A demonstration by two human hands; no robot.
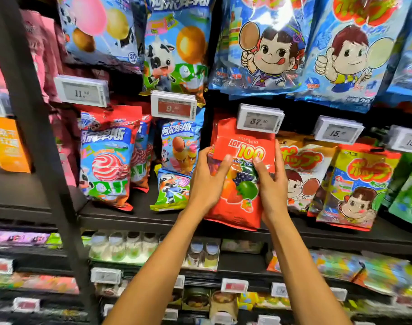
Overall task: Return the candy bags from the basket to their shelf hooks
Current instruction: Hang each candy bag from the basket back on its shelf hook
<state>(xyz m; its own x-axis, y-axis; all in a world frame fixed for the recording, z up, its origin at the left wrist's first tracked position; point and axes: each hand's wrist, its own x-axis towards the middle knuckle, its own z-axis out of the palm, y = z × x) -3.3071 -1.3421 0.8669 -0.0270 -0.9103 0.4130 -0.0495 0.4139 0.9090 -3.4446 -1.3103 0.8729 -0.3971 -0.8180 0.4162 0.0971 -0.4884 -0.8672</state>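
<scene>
Both hands are gripping the red gummy bag (pixel 241 184): left hand (pixel 207 181) and right hand (pixel 271 184) fingers are curling round its edges, beneath the 37 price tag (pixel 260 119).

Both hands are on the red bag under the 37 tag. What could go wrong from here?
The top of the red bag is behind the price tag, and the hook is hidden there. The bag may miss it and fall once the left hand and right hand let go. The right hand is also close against the orange bag and could nudge it loose.
</scene>
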